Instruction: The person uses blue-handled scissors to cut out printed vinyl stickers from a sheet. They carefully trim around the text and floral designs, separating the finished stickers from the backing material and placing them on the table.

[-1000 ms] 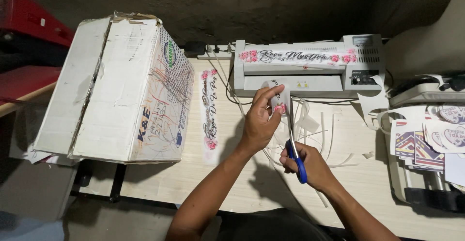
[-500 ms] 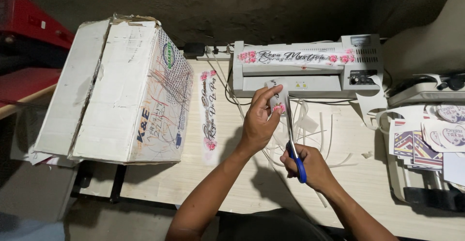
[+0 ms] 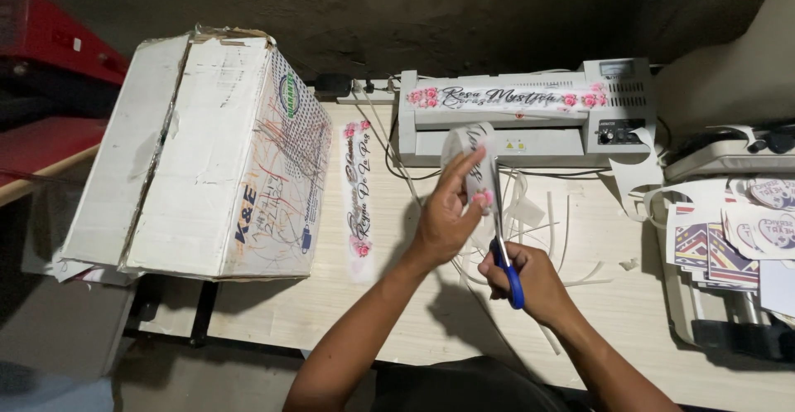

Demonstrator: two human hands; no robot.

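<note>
My left hand (image 3: 447, 213) pinches a curled laminated strip (image 3: 469, 157) printed with script lettering and pink roses, holding it upright above the table. My right hand (image 3: 530, 284) grips blue-handled scissors (image 3: 502, 234), whose blades point up along the right edge of that strip. Thin white offcuts (image 3: 542, 230) lie on the wooden table (image 3: 373, 313) under both hands. A finished flat strip (image 3: 358, 192) with the same rose print lies to the left of my left hand.
A grey laminator (image 3: 530, 122) with a printed strip on top stands at the back. A large worn cardboard box (image 3: 207, 155) fills the left side. Stacked printed cut-outs (image 3: 737, 238) rest on a machine at right. Cables run behind the laminator.
The strip in my left hand has curled higher and turned slightly. The scissors stay along its right edge, and both hands have barely shifted.
</note>
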